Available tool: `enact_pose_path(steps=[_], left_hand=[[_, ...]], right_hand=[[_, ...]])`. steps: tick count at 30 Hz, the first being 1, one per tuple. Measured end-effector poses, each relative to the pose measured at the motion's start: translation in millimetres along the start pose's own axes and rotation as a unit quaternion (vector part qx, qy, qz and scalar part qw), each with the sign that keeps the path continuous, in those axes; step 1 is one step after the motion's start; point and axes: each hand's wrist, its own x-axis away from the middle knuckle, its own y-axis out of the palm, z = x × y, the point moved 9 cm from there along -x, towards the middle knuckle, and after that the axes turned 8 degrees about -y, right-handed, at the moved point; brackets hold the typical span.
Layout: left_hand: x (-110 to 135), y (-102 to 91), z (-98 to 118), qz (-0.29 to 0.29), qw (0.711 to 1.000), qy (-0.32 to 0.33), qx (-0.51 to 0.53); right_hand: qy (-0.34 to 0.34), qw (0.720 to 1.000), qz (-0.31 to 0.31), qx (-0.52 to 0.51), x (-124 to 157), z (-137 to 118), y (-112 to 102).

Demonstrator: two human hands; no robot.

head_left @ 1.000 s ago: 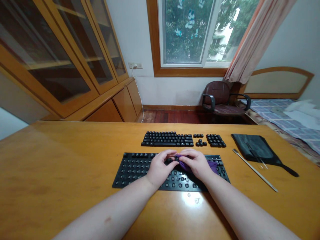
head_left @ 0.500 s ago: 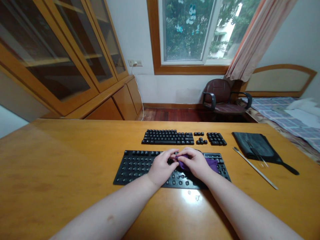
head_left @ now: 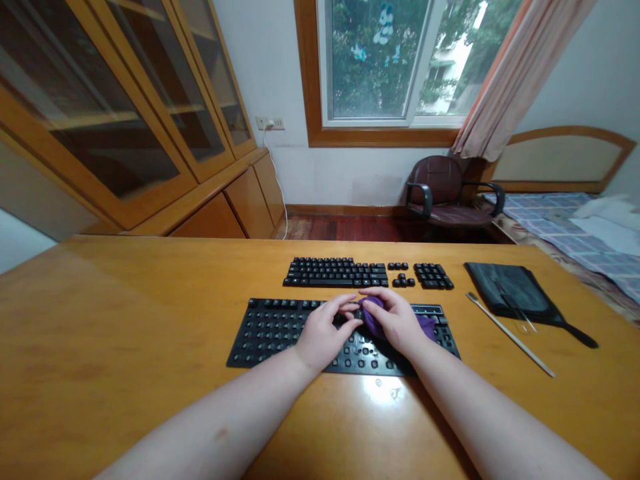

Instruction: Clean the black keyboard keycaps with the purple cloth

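Right hand (head_left: 395,320) curled over a crumpled purple cloth (head_left: 373,317), bunching it against the upper middle of a black keyboard (head_left: 280,333) stripped of most keycaps. Left hand (head_left: 325,327) curved, fingertips at the cloth's left edge; grip cannot be told. Loose black keycaps (head_left: 335,272) lie in rows just beyond, on a honey-toned wooden desk (head_left: 125,300). Farther right: a flat black fabric pouch (head_left: 510,290) and a slim metal rod (head_left: 510,343).
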Motion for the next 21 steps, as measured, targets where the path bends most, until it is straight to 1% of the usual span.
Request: enact_pose_path(steps=[2,4,5,9,11,14,16,21], left_hand=[[-0.7,-4.9,0.6,0.021,1.000,0.003,0.000],[-1.2,-8.9,1.3,0.039,0.999,0.007,-0.010],[-1.3,-10.4,2.0,0.045,0.999,0.011,-0.017],[-1.2,-11.4,10.6,0.046,0.997,0.049,-0.029],[-1.2,-10.7,14.9,0.040,0.997,0.066,-0.023],[-1.7,-12.8,16.8,0.051,0.996,0.075,-0.016],[-2.2,-14.1,14.0,0.058,0.996,0.068,-0.017],[-4.0,-13.2,0.2,0.052,0.998,0.020,-0.022]], right_hand=[[0.037,0.997,0.004,-0.064,1.1,5.3,1.4],[0.055,0.993,-0.003,-0.103,2.1,7.5,4.6],[0.049,0.994,-0.004,-0.096,1.9,6.5,4.7],[-0.005,1.000,-0.004,-0.001,0.0,-0.8,1.2],[-0.008,1.000,-0.009,0.014,-0.3,-1.0,1.2],[-0.013,0.999,-0.018,0.023,-0.1,-2.9,2.2],[-0.021,0.999,-0.030,0.031,0.3,-5.6,4.3],[-0.034,0.996,-0.047,0.063,0.7,-9.6,7.5]])
